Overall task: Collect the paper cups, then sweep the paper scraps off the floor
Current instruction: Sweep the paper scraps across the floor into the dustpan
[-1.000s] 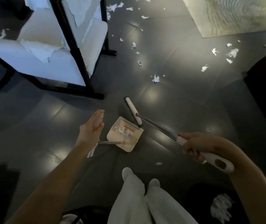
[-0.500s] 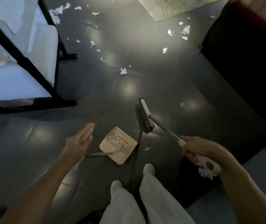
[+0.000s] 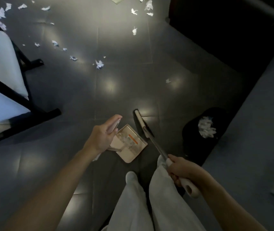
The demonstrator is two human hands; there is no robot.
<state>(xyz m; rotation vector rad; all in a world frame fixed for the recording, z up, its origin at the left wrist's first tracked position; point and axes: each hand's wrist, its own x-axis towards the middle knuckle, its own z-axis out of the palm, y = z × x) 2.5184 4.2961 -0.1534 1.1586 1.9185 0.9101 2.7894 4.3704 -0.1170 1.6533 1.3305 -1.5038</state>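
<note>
My left hand (image 3: 103, 135) grips the pale upright handle of a beige dustpan (image 3: 129, 145) that sits low over the dark tiled floor just ahead of my feet. My right hand (image 3: 180, 169) grips the white handle of a broom (image 3: 142, 123); its brush head lies right beside the dustpan's right edge. White paper scraps (image 3: 99, 64) lie scattered across the floor ahead, with more scraps (image 3: 147, 7) near the top. No paper cups show.
A black bin (image 3: 191, 139) with white paper inside stands to the right of the broom. A black-framed white chair (image 3: 8, 90) fills the left. Dark furniture (image 3: 224, 30) occupies the top right. My white-trousered legs (image 3: 149, 197) are below.
The view has swung right and I have stepped toward the bin, which now appears beside the broom. Dustpan and broom came along in my hands; the broom head drew in next to the dustpan.
</note>
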